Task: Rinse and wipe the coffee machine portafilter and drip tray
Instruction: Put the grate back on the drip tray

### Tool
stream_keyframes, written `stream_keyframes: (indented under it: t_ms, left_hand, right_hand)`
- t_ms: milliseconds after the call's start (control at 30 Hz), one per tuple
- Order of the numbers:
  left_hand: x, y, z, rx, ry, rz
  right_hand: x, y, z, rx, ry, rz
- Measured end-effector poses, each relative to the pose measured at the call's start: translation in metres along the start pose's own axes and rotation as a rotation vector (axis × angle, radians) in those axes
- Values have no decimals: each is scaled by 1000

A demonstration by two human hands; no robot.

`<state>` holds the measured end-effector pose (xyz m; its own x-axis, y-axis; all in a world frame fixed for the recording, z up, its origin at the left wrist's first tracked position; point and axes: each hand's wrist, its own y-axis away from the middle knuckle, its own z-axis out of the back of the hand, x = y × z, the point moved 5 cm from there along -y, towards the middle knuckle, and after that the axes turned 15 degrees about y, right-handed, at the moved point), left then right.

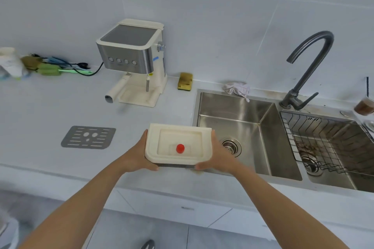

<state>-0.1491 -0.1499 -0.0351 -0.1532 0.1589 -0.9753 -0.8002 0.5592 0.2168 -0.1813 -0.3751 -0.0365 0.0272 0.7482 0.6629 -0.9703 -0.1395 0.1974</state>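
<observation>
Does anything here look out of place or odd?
The slotted grey metal grate lies alone on the white counter, apart from the cream plastic drip tray held by the left hand and right hand.

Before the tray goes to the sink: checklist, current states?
1. Grip: left hand and right hand hold drip tray by its sides: ok.
2. Is metal grate off the tray, lying on counter: ok.
3. Is basin beside the tray free of dishes: ok.
4. Water running from tap: not ok, none visible.
5. Is cloth near, behind the basin: ok.
6. Is red float fixed in tray: cannot tell.
</observation>
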Motion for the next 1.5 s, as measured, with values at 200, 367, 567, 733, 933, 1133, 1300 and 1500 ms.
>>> stream_keyframes:
  t_ms: [200,367,567,733,933,1133,1300,1500]
  left_hand:
    - [38,11,70,-105,-390,61]
    - [62,2,118,-85,-640,59]
    - [87,-9,138,8,-841,151]
    - [100,-14,144,30,-928,239]
    - [102,-19,145,95,-987,320]
    - [103,-20,147,139,-988,381]
    - [97,-16,169,75,-860,394]
    - [80,0,244,-290,-486,330]
  right_hand:
    - [27,-28,-59,-3,53,-44]
    - [49,-52,-93,-15,99,-133]
    - [57,-57,-113,-20,158,-254]
    - [57,-64,-120,-6,197,-292]
    - [54,-67,-124,32,231,-312]
    - [56,-68,-122,98,332,-333]
    - [67,-80,-110,113,317,-426]
    - [131,-132,-122,36,24,-376]
